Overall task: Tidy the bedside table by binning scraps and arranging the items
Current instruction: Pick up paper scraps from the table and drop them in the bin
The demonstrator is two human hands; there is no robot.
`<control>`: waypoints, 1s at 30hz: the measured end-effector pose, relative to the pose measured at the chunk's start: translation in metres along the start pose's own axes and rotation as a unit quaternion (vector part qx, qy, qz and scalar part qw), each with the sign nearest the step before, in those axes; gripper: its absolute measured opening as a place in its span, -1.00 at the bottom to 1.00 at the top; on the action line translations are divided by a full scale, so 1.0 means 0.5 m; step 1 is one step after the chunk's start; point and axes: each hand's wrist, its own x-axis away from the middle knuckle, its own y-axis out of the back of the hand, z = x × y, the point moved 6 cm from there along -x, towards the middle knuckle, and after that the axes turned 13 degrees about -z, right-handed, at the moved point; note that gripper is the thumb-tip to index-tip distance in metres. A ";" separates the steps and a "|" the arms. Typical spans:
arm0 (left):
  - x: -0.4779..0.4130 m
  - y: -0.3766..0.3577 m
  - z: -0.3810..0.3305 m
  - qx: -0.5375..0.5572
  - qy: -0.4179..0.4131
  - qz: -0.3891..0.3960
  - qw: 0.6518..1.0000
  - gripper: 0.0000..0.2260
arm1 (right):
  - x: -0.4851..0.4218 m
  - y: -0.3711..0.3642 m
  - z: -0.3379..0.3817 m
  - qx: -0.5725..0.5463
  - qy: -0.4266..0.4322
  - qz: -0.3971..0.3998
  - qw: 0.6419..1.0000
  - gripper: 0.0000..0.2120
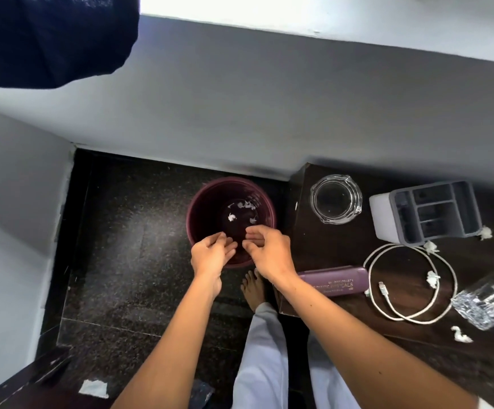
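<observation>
Both hands hang over the bin (230,202): left hand (210,255) and right hand (266,249) loosely spread, holding nothing. Four scraps (241,205) lie inside. Five more scraps (432,278) dot the tabletop (343,252).

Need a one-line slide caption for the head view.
Both hands, left hand and right hand, over the bin beside the table; scraps remain by the cable.
</observation>
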 end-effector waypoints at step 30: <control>0.469 -0.391 0.237 -0.235 -0.226 0.227 0.918 -0.87 | 0.046 0.579 -0.293 0.346 0.042 -0.194 0.917 -0.76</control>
